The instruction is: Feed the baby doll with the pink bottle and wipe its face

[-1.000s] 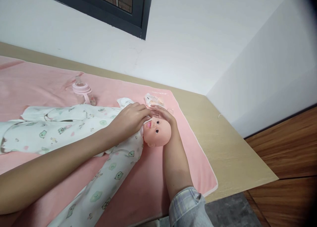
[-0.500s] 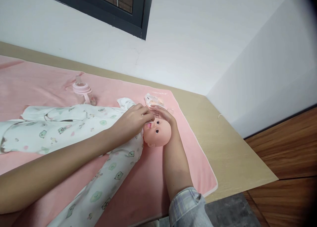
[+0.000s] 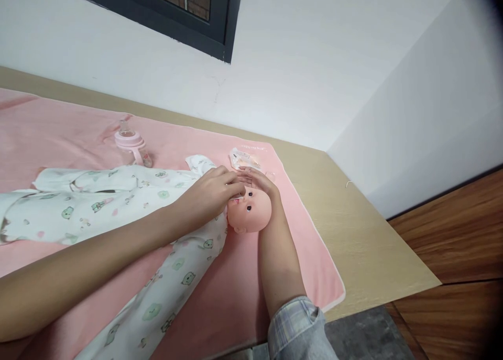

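Note:
A baby doll [image 3: 255, 218] in a white sleeper [image 3: 129, 197] with green and pink animal prints lies on its back on a pink blanket [image 3: 231, 292]. Over the doll's mouth, my left hand [image 3: 216, 189] is closed with its fingertips pinched together. A bit of something pale shows under those fingertips, too small to name. My right hand [image 3: 257, 178] rests against the far side of the doll's head, its fingers stretched out and partly hidden behind my left hand. My right forearm passes close by the crown of the head.
A pink-lidded baby bottle [image 3: 133, 146] stands on the blanket at the back left. Just beyond my right hand lies a small clear plastic packet [image 3: 244, 160]. The wooden tabletop [image 3: 353, 244] borders a white wall [image 3: 283, 87] with a dark-framed window [image 3: 220, 35].
My left fingertips have shifted slightly over the doll's mouth, covering more of it. My right hand and the doll stay where they were.

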Available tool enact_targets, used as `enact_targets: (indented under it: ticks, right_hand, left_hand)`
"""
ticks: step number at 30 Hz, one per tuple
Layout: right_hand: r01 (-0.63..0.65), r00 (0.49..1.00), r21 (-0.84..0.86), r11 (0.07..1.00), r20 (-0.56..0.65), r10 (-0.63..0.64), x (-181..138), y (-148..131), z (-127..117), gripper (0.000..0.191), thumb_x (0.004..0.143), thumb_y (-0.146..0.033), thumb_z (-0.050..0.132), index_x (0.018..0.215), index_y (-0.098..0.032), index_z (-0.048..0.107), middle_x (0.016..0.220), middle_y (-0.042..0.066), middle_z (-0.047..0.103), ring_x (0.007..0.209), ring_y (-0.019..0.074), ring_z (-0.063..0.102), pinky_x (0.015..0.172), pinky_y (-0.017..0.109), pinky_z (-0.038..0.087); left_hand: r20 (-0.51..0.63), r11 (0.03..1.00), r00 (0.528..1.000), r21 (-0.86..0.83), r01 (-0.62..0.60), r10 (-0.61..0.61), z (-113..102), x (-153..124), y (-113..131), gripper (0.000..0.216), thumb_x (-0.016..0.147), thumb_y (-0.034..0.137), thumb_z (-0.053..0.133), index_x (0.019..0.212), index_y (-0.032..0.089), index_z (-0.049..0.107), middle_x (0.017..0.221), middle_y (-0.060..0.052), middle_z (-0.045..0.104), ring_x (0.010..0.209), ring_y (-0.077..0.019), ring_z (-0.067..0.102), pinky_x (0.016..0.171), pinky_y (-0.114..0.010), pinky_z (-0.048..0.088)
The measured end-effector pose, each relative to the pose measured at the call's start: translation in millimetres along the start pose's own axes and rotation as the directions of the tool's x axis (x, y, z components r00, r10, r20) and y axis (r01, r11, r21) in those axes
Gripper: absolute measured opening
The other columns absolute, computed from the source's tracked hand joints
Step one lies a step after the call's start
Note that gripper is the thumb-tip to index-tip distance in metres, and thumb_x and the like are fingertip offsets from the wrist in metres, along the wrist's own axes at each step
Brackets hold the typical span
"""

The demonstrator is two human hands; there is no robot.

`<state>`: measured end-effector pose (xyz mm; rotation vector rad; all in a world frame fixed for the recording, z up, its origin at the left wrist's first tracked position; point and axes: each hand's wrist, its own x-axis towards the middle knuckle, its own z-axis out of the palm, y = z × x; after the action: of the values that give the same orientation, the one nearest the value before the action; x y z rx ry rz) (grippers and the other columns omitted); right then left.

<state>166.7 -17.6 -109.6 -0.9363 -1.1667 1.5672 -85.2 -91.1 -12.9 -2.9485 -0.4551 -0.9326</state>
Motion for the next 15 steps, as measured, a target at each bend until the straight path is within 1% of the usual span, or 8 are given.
enact_targets:
  ticks: [5,9,12,15]
  right_hand:
    - [0.014,1.0,0.011,1.0,0.016,-0.014,3.2,2.3,-3.6,0.03,0.084,-0.034,0.065,0.111,-0.022,0.057,0.112,0.006,0.07,0.106,0.0195,0.066,0.107,0.043,0.045]
    - [-0.023,0.999,0.004,1.0,-0.024,0.023,2.7,-2.4,-0.2,0.03,0.084,-0.031,0.065,0.111,-0.021,0.057,0.112,0.007,0.07,0.108,0.0192,0.065,0.105,0.041,0.047]
    - [-0.043,0.997,-0.023,0.999,-0.062,0.042,-1.6,-7.0,6.5,0.031,0.083,-0.028,0.066,0.112,-0.02,0.057,0.113,0.006,0.07,0.109,0.0184,0.064,0.105,0.038,0.048]
    - [-0.026,0.997,-0.027,0.999,-0.072,0.024,-8.0,-9.8,11.7,0.03,0.084,-0.03,0.063,0.113,-0.02,0.058,0.114,0.006,0.07,0.108,0.018,0.065,0.105,0.039,0.047]
  left_hand:
    - [0.031,0.999,0.999,-0.038,0.014,-0.012,1.0,-0.2,-2.3,0.026,0.09,0.003,0.045,0.091,0.015,0.068,0.087,-0.007,0.062,0.083,-0.0232,0.047,0.074,-0.035,0.04]
    - [0.085,0.994,0.995,-0.09,0.061,-0.053,-3.9,3.3,1.8,0.024,0.092,0.008,0.046,0.089,0.016,0.068,0.087,-0.006,0.064,0.084,-0.0231,0.052,0.077,-0.035,0.04]
    - [0.124,0.979,0.987,-0.164,0.12,-0.1,-15.0,6.8,5.6,0.02,0.093,0.015,0.046,0.093,0.017,0.066,0.095,-0.005,0.067,0.088,-0.0222,0.057,0.08,-0.034,0.04]
    - [0.184,0.945,0.965,-0.235,0.229,-0.188,-27.4,7.7,3.0,0.018,0.092,0.021,0.047,0.103,0.02,0.062,0.102,-0.002,0.067,0.09,-0.0205,0.06,0.077,-0.03,0.042]
